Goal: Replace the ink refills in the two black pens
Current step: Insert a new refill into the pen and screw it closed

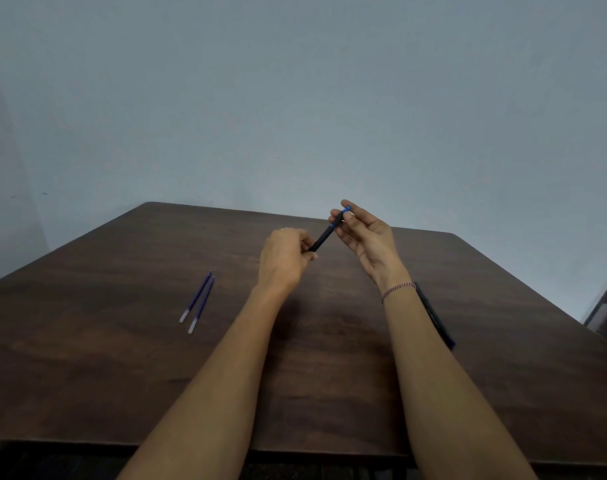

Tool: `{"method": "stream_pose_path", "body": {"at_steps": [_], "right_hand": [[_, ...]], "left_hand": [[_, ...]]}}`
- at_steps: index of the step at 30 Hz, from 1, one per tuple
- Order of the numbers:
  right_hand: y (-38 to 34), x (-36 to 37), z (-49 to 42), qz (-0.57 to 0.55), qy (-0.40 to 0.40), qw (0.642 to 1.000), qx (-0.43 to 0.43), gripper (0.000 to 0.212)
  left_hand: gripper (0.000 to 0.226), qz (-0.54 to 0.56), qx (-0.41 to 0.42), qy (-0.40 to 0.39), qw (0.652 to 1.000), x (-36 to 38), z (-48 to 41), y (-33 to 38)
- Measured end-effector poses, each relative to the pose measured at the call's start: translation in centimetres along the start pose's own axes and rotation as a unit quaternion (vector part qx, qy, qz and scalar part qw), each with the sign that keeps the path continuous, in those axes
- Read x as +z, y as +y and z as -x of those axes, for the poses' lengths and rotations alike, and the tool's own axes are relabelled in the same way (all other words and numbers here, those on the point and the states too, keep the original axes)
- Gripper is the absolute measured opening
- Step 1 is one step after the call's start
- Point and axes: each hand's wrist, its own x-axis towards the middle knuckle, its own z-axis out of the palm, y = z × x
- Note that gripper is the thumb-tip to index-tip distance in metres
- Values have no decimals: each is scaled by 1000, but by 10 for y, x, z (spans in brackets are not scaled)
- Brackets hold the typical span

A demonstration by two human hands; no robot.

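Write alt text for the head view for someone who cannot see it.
A person's left hand and right hand hold a black pen by its two ends above a dark wooden table. Two blue refills lie side by side on the left; a second pen lies partly hidden behind the right forearm.

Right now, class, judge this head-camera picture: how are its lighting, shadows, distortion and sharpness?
Head view: soft light, no harsh glare on the wooden table; faint shadows under the forearms; wide-angle lens bows its edges; the black pen gripped by left hand and right hand is sharp; the second black pen is half hidden.
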Motion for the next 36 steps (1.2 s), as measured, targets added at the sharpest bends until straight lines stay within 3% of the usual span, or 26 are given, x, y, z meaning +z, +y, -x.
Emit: {"method": "stream_pose_path", "body": {"at_steps": [3,11,20,29,36], "right_hand": [[1,0,0,-2,14,1000,2,19],[0,0,1,-39,-37,998,-15,25],[0,2,2,18,22,999,-25,25],[-2,2,1,-28,-23,999,-21,32],[-1,3,2,28,27,999,-27,37]], "left_hand": [[23,0,5,1,1000,0,1,0],[25,7,4,2,1000,1,-1,-2],[25,20,7,-21,1000,1,0,0],[27,26,-1,-21,999,1,-1,-1],[24,27,6,-27,999,2,2,1]]}}
